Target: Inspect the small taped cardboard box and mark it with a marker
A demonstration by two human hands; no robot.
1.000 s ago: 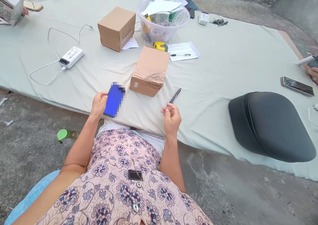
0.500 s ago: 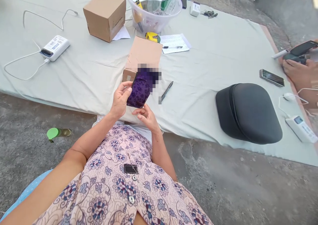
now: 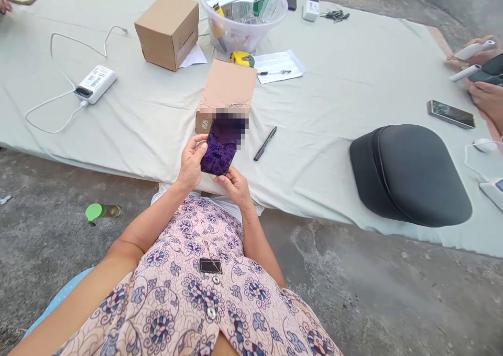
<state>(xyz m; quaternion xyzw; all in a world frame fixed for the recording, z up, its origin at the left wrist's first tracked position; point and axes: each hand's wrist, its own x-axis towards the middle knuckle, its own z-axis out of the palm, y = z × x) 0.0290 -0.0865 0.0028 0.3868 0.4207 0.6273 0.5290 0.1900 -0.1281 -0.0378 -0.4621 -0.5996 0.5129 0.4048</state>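
A dark smartphone point(image 3: 218, 151) is held in front of my body, its glossy screen showing purple reflections; its upper part is blurred out. My left hand point(image 3: 192, 162) grips the phone's left side, thumb at the front edge. At the lower right corner, the thumb and fingers of my right hand point(image 3: 236, 186) close on the phone's bottom edge. Just beyond the phone lies a flat cardboard box point(image 3: 228, 83), partly hidden by it. To the right of the phone, a black pen point(image 3: 265, 143) rests on the cloth.
On the cloth-covered table point(image 3: 322, 94) are a closed cardboard box point(image 3: 167, 31), a filled plastic basket point(image 3: 243, 28), a tape measure point(image 3: 242, 58), a paper sheet point(image 3: 281, 66), a power bank point(image 3: 95, 84) and a black case point(image 3: 412, 175). Another person's hands point(image 3: 487, 99) are at the right.
My right hand has moved up to the phone's bottom edge, its fingers closing there. My left hand keeps its hold. The view has shifted slightly, and another hand shows at the far left.
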